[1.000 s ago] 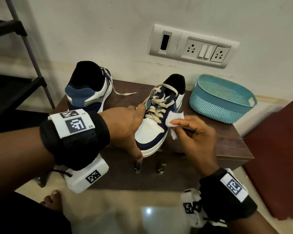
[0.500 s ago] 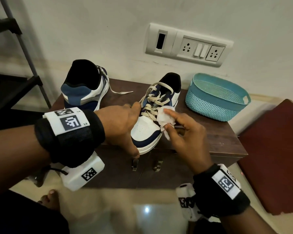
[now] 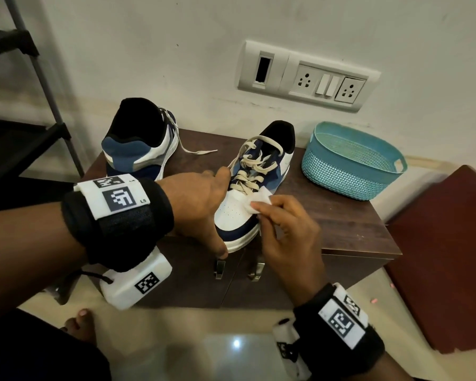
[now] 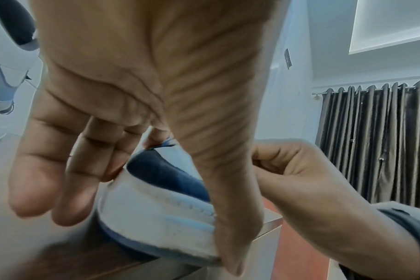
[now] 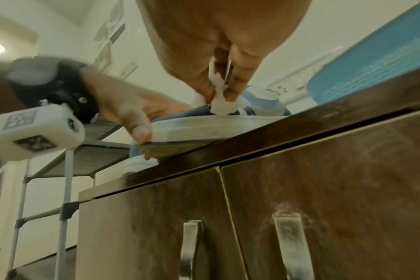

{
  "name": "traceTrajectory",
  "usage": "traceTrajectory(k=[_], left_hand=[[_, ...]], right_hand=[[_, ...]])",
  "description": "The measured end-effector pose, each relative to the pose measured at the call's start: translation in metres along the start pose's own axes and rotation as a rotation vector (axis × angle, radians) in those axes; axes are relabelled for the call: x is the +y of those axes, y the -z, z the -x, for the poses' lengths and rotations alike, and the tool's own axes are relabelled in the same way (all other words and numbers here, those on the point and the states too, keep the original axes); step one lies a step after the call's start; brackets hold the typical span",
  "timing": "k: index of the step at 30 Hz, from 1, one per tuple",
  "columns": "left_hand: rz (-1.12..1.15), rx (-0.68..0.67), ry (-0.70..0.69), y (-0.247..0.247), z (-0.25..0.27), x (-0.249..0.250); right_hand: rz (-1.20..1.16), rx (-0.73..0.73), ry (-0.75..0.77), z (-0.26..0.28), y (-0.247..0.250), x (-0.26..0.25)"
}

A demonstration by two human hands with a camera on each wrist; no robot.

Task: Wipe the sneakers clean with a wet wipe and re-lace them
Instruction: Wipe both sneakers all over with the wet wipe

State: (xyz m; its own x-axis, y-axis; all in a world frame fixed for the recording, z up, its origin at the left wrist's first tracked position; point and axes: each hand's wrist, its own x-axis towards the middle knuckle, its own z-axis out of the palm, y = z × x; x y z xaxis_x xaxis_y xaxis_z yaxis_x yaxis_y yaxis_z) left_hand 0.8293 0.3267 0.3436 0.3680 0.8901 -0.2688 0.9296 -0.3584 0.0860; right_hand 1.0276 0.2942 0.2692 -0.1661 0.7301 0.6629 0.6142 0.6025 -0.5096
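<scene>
Fingers (image 3: pixel 261 209) of the right hand (image 3: pixel 289 237), pinching the wet wipe (image 3: pixel 254 200), have moved from the sneaker (image 3: pixel 248 204)'s side onto its white toe, so wiping continues, while the left hand (image 3: pixel 201 204) grips that toe on the desk (image 3: pixel 341 215).

Left hand (image 3: pixel 201 204) steadies the near sneaker (image 3: pixel 252 193) at the bench (image 3: pixel 341 224) edge; right hand (image 3: pixel 286 229) presses the wipe (image 3: pixel 254 200) on its white toe.
</scene>
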Motion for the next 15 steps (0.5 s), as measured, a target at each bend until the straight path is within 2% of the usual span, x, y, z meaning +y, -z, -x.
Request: traceTrajectory(k=[4, 10, 15], left_hand=[[0.005, -0.003, 0.0, -0.001, 0.001, 0.0], [0.017, -0.002, -0.002, -0.001, 0.0, -0.001], [0.008, 0.002, -0.009, 0.0, 0.0, 0.002]], right_hand=[[0.028, -0.042, 0.105, 0.005, -0.008, -0.007], [0.009, -0.043, -0.008, 0.012, 0.011, 0.015], [-0.001, -0.039, 0.092, -0.003, -0.008, -0.007]])
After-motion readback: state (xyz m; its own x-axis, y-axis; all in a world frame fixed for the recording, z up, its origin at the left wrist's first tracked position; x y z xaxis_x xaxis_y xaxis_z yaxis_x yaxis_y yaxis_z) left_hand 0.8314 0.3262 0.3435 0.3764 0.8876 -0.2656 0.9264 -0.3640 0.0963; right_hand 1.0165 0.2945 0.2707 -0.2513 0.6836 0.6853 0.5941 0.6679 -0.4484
